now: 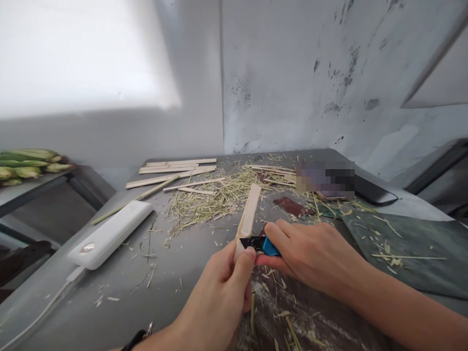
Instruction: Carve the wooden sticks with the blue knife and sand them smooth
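Fingers of the left hand (pixel 221 290) pinch a pale strip (pixel 251 209) near its close end, seemingly to steady it. Right hand (pixel 310 251): fingers wrapped round a blue-handled cutter (pixel 271 246), blade (pixel 252 242) laid across the strip. Strip's far end points away above the surface (pixel 197 270), probably for clearance. Shavings (pixel 219 195) lie loose beyond.

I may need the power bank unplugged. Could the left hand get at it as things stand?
Probably yes, if it releases the strip: between the left hand and the power bank lie only scattered shavings.
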A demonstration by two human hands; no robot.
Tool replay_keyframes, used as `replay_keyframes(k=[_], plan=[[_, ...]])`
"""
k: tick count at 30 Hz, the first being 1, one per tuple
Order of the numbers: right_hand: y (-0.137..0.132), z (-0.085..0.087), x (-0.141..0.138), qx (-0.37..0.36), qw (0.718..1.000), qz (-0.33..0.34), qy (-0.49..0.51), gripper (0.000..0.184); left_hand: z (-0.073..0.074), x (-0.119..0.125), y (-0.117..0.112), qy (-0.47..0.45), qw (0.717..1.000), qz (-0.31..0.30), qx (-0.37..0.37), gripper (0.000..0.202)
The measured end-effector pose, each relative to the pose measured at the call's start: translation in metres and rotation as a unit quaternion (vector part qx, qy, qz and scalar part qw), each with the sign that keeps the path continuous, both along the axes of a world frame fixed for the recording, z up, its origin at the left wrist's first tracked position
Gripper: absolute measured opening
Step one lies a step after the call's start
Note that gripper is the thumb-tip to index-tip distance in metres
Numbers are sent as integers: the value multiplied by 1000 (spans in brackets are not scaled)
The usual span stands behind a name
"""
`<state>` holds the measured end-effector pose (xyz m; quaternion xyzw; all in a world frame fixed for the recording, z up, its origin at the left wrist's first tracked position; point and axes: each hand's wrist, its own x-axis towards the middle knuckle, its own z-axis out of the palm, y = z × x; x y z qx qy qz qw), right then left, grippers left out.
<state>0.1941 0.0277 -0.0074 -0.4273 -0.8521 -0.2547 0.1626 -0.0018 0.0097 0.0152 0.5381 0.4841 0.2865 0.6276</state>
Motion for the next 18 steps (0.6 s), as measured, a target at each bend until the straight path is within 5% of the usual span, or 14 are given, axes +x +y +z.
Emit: replay_keyframes(k=[8, 13, 18], plan=[[8, 8, 11, -33, 998, 36, -31, 49, -2, -1, 3, 65, 997, -45, -20, 35], [23, 23, 31, 5, 999, -1, -37, 52, -3, -2, -2, 107, 990, -88, -28, 43], [27, 22, 39, -2, 1000, 15, 3, 53, -1, -7, 0, 65, 992, -95, -49, 38]])
